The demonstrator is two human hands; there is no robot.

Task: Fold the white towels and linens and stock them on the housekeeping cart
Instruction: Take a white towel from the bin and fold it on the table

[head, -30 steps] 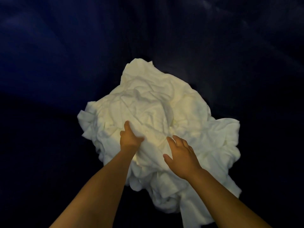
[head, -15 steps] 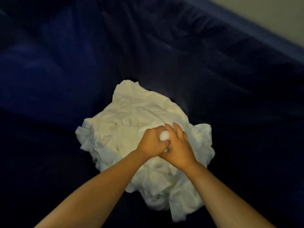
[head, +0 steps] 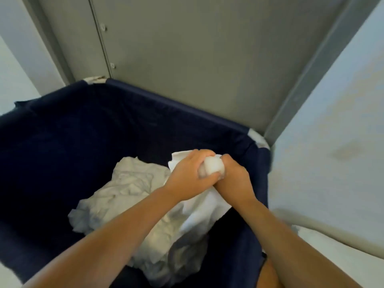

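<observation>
Because we likely mean to free one piece for folding, our left hand (head: 187, 175) and right hand (head: 235, 180) both clench the same bunched end of white linen (head: 213, 166), raised just above the crumpled heap (head: 133, 183) in the navy cloth hamper (head: 176, 104). We count two hands, one hamper and one heap; its separate pieces cannot be told apart.

Grey door (head: 187, 48) btwn pale walls (head: 342, 121)

Count's easy here: 2 hands (left hand (head: 187, 173), right hand (head: 235, 180)), 1 crumpled heap of white linens (head: 128, 183), 1 navy fabric bin (head: 62, 142), 1 grey door (head: 187, 48) with 2 small round fixings (head: 103, 28).
</observation>
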